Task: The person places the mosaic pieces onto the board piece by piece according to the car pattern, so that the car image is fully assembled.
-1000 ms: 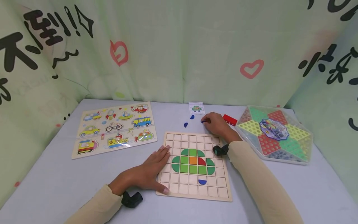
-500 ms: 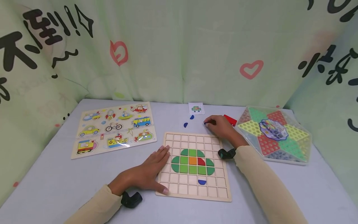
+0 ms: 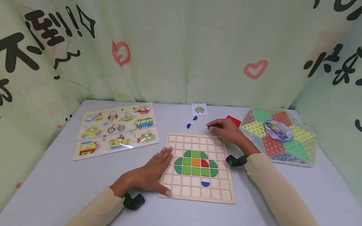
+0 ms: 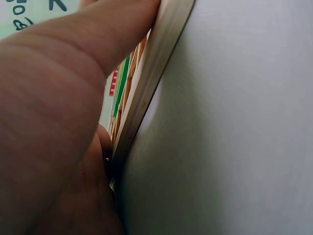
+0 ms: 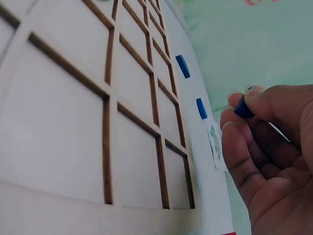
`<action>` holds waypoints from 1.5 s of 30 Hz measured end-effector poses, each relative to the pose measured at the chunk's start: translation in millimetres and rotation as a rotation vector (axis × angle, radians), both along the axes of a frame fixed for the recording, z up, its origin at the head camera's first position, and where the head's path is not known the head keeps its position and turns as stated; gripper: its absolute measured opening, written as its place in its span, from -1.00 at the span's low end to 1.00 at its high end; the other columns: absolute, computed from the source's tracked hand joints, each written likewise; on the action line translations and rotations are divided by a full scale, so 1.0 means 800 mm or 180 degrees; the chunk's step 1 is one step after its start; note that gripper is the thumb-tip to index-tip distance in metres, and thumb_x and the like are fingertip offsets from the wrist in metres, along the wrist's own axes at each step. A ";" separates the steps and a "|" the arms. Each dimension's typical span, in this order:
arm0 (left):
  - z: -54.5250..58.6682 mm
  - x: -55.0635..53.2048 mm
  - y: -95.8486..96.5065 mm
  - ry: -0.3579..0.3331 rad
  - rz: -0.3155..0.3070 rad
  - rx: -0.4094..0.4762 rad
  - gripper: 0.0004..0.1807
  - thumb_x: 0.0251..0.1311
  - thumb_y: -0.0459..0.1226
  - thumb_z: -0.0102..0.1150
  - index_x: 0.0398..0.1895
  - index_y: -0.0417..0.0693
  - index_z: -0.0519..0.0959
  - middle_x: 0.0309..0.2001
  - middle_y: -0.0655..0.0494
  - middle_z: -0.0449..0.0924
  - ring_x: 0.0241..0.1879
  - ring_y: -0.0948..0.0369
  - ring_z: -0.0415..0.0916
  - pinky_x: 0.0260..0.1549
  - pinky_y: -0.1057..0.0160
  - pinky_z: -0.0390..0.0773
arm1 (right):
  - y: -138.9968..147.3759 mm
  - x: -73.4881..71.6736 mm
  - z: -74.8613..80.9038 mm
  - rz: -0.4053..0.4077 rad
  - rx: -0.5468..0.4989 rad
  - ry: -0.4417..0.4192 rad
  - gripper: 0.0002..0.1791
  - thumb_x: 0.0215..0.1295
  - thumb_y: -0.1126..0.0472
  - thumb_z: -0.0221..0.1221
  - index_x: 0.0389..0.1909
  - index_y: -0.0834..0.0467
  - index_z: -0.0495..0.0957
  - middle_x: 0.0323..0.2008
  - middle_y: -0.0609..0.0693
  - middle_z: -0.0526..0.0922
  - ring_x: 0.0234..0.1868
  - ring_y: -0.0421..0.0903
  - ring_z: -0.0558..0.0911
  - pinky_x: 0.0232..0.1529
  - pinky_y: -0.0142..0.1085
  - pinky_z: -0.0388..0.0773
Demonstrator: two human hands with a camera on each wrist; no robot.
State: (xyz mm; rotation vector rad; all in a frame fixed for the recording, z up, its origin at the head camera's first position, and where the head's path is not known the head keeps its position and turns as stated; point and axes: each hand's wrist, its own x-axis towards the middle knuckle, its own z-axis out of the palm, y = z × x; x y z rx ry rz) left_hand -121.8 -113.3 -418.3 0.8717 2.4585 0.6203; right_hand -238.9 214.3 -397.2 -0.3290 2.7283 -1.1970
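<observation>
My left hand [image 3: 152, 173] lies with straight, spread fingers on the left edge of a wooden grid board [image 3: 183, 190], thumb at its near corner. Green, orange and red tiles fill a cluster of cells mid-board, among them an orange square [image 3: 195, 162] and a red quarter-round [image 3: 205, 163]. Below them a blue half-round piece [image 3: 205, 184] sits in a cell. Beyond the board's far right corner my right hand [image 3: 226, 130] pinches another blue half-round piece [image 5: 243, 108] between thumb and fingertips. Two more blue pieces lie past the far edge, one nearer [image 3: 189, 126] and one farther [image 3: 195, 118].
Behind the blue pieces lies a small pattern card [image 3: 199, 109]. A vehicle puzzle board [image 3: 116, 131] occupies the left. At right stands a clear-lidded hexagonal box [image 3: 278, 136], with a red piece [image 3: 233, 120] beside it. A curtain [image 3: 183, 56] hangs along the back.
My right hand has drawn back slightly toward me and to the right, holding the blue piece. The left hand stays on the board.
</observation>
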 end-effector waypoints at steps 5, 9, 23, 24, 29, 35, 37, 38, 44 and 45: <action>0.003 0.000 0.001 -0.0011 0.0008 0.0007 0.38 -0.16 0.34 0.35 0.56 -0.10 -0.20 0.56 0.13 -0.50 0.47 0.21 -0.65 0.41 0.05 -0.34 | -0.003 0.015 0.007 0.0046 -0.0292 -0.0092 -0.75 0.35 0.26 0.20 0.01 0.19 0.66 -0.07 0.06 0.68 -0.02 0.02 0.58 -0.08 -0.28 0.56; 0.003 0.001 0.000 -0.0022 -0.0002 0.0029 0.39 -0.16 0.33 0.36 0.56 -0.12 -0.21 0.56 0.10 -0.50 0.47 0.19 -0.65 0.40 0.05 -0.35 | -0.005 0.028 0.004 0.0063 -0.0306 -0.0140 -0.77 0.34 0.29 0.21 -0.02 0.21 0.66 -0.06 0.07 0.67 -0.02 0.02 0.58 -0.06 -0.26 0.56; 0.003 0.002 0.000 0.0014 -0.0002 0.0038 0.39 -0.16 0.34 0.35 0.56 -0.15 -0.21 0.55 0.09 -0.51 0.47 0.18 -0.66 0.40 0.05 -0.35 | -0.007 0.069 0.004 0.0568 -0.0311 -0.0287 -0.83 0.28 0.32 0.25 -0.13 0.20 0.71 -0.13 0.03 0.69 -0.13 -0.03 0.59 -0.13 -0.37 0.56; 0.003 0.002 0.000 0.0011 -0.0003 0.0039 0.39 -0.16 0.34 0.35 0.56 -0.15 -0.21 0.55 0.08 -0.51 0.47 0.18 -0.66 0.40 0.05 -0.35 | -0.007 0.072 0.005 0.0603 -0.0304 -0.0316 -0.83 0.28 0.33 0.25 -0.13 0.19 0.71 -0.13 0.02 0.69 -0.13 -0.03 0.58 -0.13 -0.37 0.56; 0.002 0.002 0.001 0.0006 0.0012 0.0020 0.39 -0.17 0.34 0.35 0.56 -0.13 -0.20 0.56 0.10 -0.50 0.47 0.18 -0.65 0.40 0.04 -0.35 | -0.009 0.086 0.010 0.0933 -0.0295 -0.0507 -0.82 0.28 0.35 0.23 -0.13 0.18 0.71 -0.12 0.00 0.68 -0.11 -0.03 0.57 -0.12 -0.35 0.56; 0.001 0.001 0.000 0.0030 -0.0008 0.0024 0.39 -0.17 0.35 0.34 0.56 -0.12 -0.20 0.56 0.10 -0.51 0.47 0.18 -0.66 0.40 0.04 -0.35 | -0.011 0.101 0.011 0.1335 -0.0301 -0.0532 -0.84 0.30 0.35 0.22 -0.15 0.15 0.71 -0.15 -0.05 0.66 -0.11 -0.05 0.56 -0.09 -0.35 0.57; 0.001 0.000 0.000 0.0033 -0.0020 0.0033 0.39 -0.17 0.36 0.34 0.56 -0.13 -0.21 0.55 0.09 -0.51 0.47 0.18 -0.66 0.40 0.04 -0.35 | -0.012 0.105 0.011 0.1391 -0.0338 -0.0508 -0.84 0.29 0.36 0.23 -0.16 0.16 0.71 -0.16 -0.04 0.67 -0.14 -0.05 0.57 -0.12 -0.34 0.57; 0.001 0.000 0.000 0.0027 -0.0025 0.0043 0.39 -0.16 0.35 0.34 0.56 -0.13 -0.21 0.55 0.08 -0.52 0.47 0.19 -0.66 0.40 0.04 -0.35 | -0.013 0.107 0.012 0.1405 -0.0351 -0.0524 -0.84 0.29 0.36 0.23 -0.16 0.15 0.71 -0.16 -0.05 0.67 -0.15 -0.05 0.57 -0.13 -0.34 0.57; 0.001 -0.001 0.000 0.0027 -0.0031 0.0044 0.39 -0.16 0.35 0.34 0.56 -0.13 -0.21 0.55 0.09 -0.52 0.46 0.20 -0.67 0.40 0.06 -0.35 | -0.018 0.124 0.016 0.1445 -0.0301 -0.0709 -0.87 0.26 0.32 0.28 -0.20 0.13 0.72 -0.24 -0.10 0.68 -0.27 -0.10 0.58 -0.20 -0.36 0.57; 0.001 -0.001 0.000 0.0031 -0.0030 0.0039 0.39 -0.16 0.35 0.34 0.56 -0.13 -0.21 0.55 0.10 -0.53 0.46 0.20 -0.68 0.40 0.06 -0.36 | -0.019 0.127 0.017 0.1449 -0.0286 -0.0729 -0.89 0.26 0.31 0.28 -0.22 0.13 0.72 -0.27 -0.10 0.68 -0.29 -0.11 0.58 -0.21 -0.36 0.57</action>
